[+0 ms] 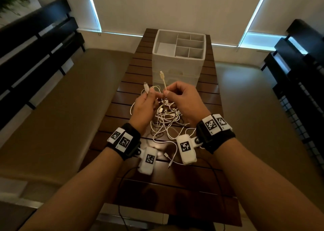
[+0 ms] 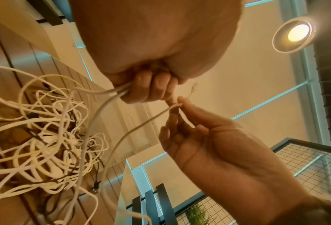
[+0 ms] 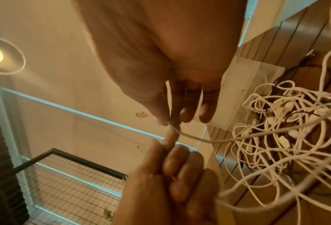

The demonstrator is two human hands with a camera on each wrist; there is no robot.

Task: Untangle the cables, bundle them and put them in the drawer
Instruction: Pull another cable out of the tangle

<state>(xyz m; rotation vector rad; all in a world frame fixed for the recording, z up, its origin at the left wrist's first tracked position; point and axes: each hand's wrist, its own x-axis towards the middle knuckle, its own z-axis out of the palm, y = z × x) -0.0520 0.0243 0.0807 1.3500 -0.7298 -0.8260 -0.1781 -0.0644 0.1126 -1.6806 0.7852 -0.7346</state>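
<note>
You are working on the first step, untangling. Your left hand [image 1: 145, 104] is gripping a white cable just below its plug [image 1: 145, 86], fingers curled round it. Your right hand [image 1: 182, 100] is pinching a yellowish cable [image 1: 164, 81] between thumb and forefinger, its plug end standing upright above your fingers. Both hands are hovering close together, nearly touching, above the tangle [image 1: 166, 118], which is lying on the table [image 1: 122, 111] below and between your wrists. Nothing is looking bundled yet. The drawer unit [image 1: 177, 72] is standing just beyond your hands, its drawers seemingly closed. Next, I judge, you are needing to draw one cable clear of the knot, slowly, feeding loops through rather than tugging, since pulling hard would likely tighten the snarl.
</note>
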